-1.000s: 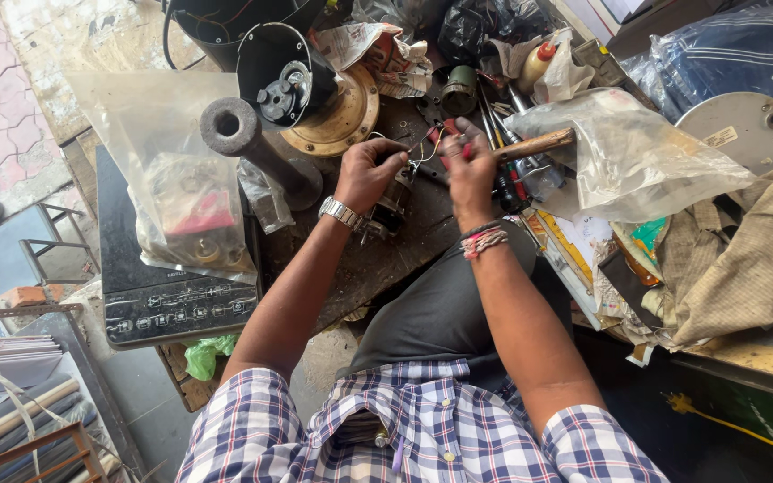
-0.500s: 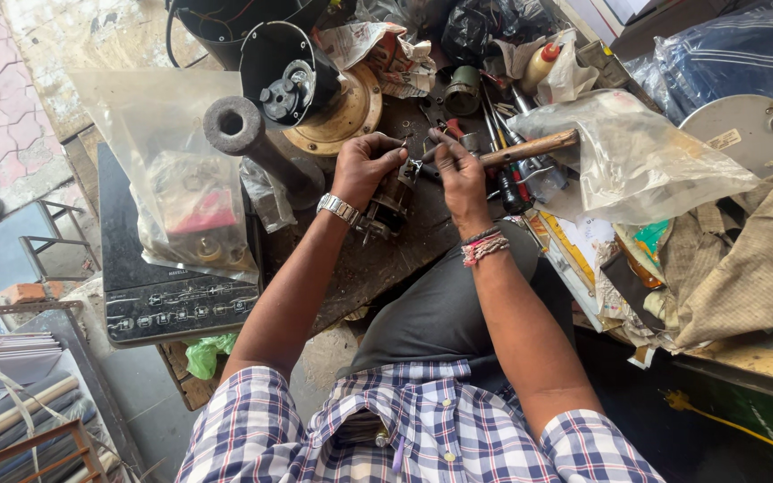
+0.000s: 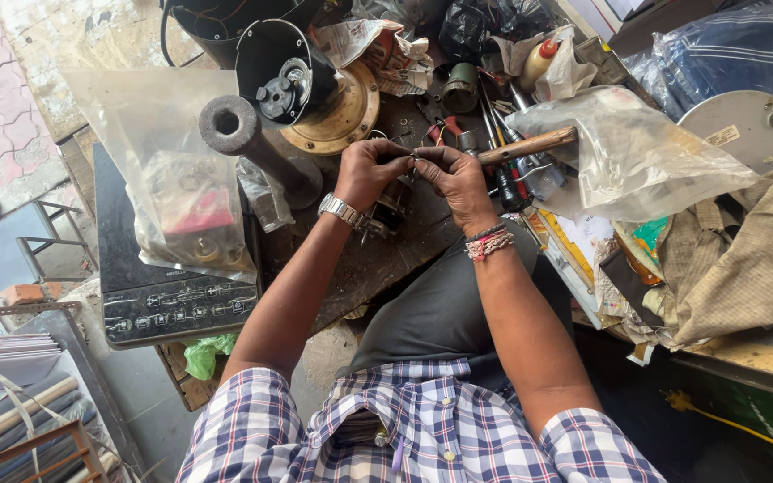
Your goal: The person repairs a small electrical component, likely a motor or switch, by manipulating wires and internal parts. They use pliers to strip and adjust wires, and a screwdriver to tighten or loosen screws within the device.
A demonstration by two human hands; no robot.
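Head view: both hands were raised together over the middle of the cluttered workbench [image 3: 378,268]. The left hand [image 3: 369,170] and the right hand [image 3: 454,179] met fingertip to fingertip, pinching a small metal part [image 3: 413,158] between them; the grip of each was narrow and closed on that part. The part was too small to identify; it appeared thin, dark and metallic, held just above a dark cylindrical assembly [image 3: 391,207] that stood on the bench directly beneath the wrists.

Progress, as a judgement: the work appeared to be in mid-course. The assembly lay exposed and the small part was not seated in anything, so fitting or adjustment was apparently not yet done. How much remained could not be told from this view.

Surroundings: a wooden-handled tool [image 3: 530,145] lay just beside the right hand, its head hidden under a clear plastic bag [image 3: 637,152]. A heavy dark shaft with a round hollow end [image 3: 230,127] lay to the left, near a brass-coloured disc [image 3: 342,112]. A black flat appliance with a control panel [image 3: 167,304] sat at the bench's left edge
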